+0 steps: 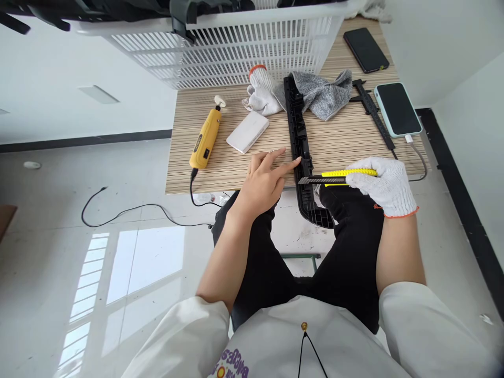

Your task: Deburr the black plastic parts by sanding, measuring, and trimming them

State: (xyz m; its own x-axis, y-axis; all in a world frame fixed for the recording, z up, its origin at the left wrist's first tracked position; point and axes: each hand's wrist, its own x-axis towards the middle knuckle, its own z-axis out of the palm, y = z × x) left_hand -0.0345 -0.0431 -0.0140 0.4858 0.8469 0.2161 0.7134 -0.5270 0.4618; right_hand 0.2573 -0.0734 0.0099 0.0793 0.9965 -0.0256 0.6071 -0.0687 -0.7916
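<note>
A long black plastic part (301, 139) lies across the table's front edge, its curved lower end sticking out over my lap. My bare left hand (264, 177) is open beside it, fingers stretched out, with one fingertip on the part's edge. In a white knitted glove, my right hand (381, 184) is closed around a yellow snap-off utility knife (334, 173). The knife's long blade points left and crosses over the part just below my left fingertip. Whether the blade touches the plastic I cannot tell.
On the wood-grain table (181, 178) are a yellow rotary tool (207, 137), a white box (248, 131), a white glove (264, 92), a grey cloth (328, 94), black calipers (374, 113) and two phones, one charging (398, 110). A white basket (252, 47) with black parts stands behind.
</note>
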